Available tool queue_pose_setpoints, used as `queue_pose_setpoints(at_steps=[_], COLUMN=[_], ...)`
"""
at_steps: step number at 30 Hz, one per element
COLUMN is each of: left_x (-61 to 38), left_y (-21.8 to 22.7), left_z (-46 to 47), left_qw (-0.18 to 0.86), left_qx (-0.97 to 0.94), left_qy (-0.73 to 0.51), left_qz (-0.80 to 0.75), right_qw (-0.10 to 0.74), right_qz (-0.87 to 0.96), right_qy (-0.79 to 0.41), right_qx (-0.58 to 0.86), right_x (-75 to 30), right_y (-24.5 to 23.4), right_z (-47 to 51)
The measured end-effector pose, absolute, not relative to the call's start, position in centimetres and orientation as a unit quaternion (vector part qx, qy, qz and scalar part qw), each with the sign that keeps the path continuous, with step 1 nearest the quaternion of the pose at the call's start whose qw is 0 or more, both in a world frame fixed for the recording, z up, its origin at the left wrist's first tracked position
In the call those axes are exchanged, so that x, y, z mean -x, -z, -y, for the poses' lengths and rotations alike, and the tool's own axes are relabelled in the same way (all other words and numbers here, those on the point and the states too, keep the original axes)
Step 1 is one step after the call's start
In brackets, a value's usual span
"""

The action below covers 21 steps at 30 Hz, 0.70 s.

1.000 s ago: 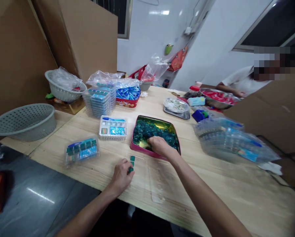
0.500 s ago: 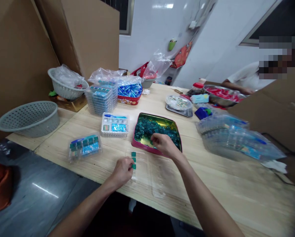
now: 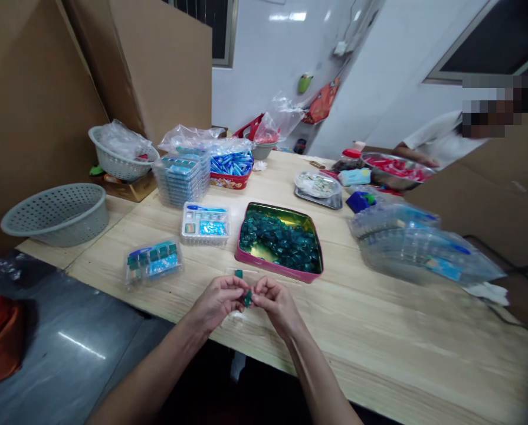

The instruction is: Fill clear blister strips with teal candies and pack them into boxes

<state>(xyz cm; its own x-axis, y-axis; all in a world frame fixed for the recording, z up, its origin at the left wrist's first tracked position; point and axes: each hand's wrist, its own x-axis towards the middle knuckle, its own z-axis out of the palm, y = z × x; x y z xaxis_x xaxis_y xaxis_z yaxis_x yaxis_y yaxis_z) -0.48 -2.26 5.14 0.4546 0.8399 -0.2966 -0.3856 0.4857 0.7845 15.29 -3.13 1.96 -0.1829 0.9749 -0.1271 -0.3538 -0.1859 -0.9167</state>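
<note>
My left hand (image 3: pixel 217 301) and my right hand (image 3: pixel 275 301) meet over the near edge of the wooden table (image 3: pixel 379 330). Their fingertips pinch small teal pieces (image 3: pixel 248 297) between them. One more teal piece (image 3: pixel 238 273) sits just beyond my hands, in a clear tray that I can barely see. Behind it stands a pink-rimmed tin (image 3: pixel 312 274) holding a heap of teal pieces (image 3: pixel 281 239).
A filled clear pack (image 3: pixel 153 261) and a partly filled one (image 3: pixel 205 223) lie left of the tin, with a stack of packs (image 3: pixel 181 177) behind. Grey baskets (image 3: pixel 55 212) stand at the left, a bag of clear trays (image 3: pixel 418 248) at the right. Another person sits at the far end.
My right hand has left the tin and come back to meet my left hand near the table edge. Both now pinch teal pieces together.
</note>
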Motion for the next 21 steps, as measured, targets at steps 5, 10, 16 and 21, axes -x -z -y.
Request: queue_pose_setpoints(at_steps=[5, 10, 16, 21], left_x=[0.6, 0.3, 0.8, 0.9], left_y=[-5.3, -5.1, -3.8, -1.4], left_z=[2.7, 2.9, 3.1, 2.6], left_qw=[0.775, 0.738, 0.719, 0.560], left_qx=[-0.349, -0.351, -0.396, -0.548], left_qy=[-0.384, -0.426, -0.407, -0.371], left_qz=[-0.361, -0.389, -0.401, -0.498], right_qw=[0.501, 0.510, 0.470, 0.410], right_qz=[0.443, 0.470, 0.469, 0.521], right_qy=[-0.627, -0.586, -0.607, -0.538], right_qx=[0.400, 0.419, 0.437, 0.521], right_x=[-15.2, -14.7, -14.7, -14.4], right_y=[-2.2, -2.8, -2.4, -0.3], right_z=[3.5, 3.9, 4.7, 4.8])
